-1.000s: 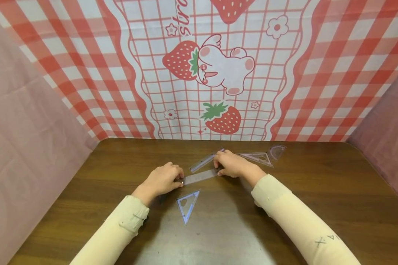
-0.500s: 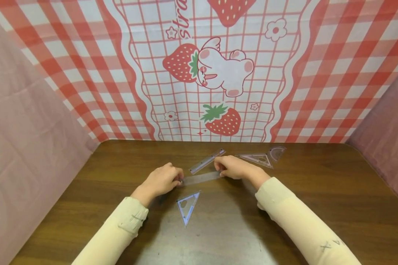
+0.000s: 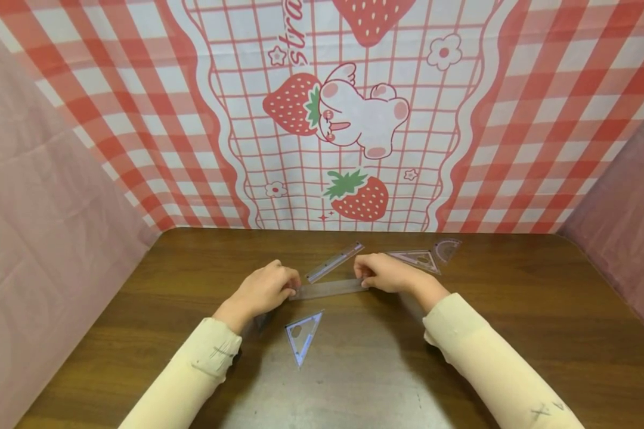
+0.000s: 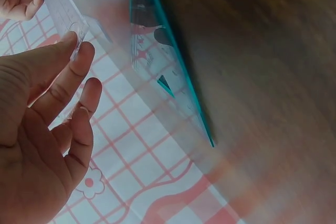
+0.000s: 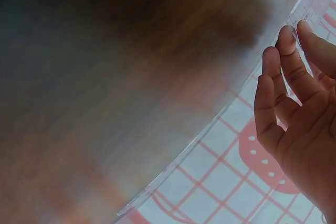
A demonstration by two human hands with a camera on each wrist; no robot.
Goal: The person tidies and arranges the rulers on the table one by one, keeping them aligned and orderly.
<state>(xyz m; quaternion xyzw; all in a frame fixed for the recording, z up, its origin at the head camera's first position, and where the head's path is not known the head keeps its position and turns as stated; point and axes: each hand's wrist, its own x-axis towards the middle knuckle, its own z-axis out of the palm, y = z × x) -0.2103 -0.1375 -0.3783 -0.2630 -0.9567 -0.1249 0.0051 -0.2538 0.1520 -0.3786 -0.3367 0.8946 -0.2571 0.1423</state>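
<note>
A clear ruler [image 3: 330, 289] spans the gap between my two hands. My left hand [image 3: 265, 289] pinches its left end between thumb and index finger, the other fingers loosely bent in the left wrist view. At the opposite end, my right hand [image 3: 389, 273] pinches the ruler [image 5: 308, 4] between thumb and fingertips. Behind it lies a second clear ruler [image 3: 334, 262], set at a slant. In front, nearer my body, a clear set square [image 3: 311, 336] looks blue from the head camera; the left wrist view shows a set square [image 4: 181, 85] with a teal edge.
Beyond my right hand lie a second, pinkish set square [image 3: 432, 262] and a clear protractor [image 3: 448, 250], near the back of the wooden table [image 3: 515, 310]. A red checked strawberry cloth [image 3: 279, 208] hangs behind the table. Pink cloth [image 3: 48, 208] bounds the sides.
My right hand has shifted right and a little toward me, and the held ruler lies at a flatter angle with more of it showing. The left hand stays nearly in place.
</note>
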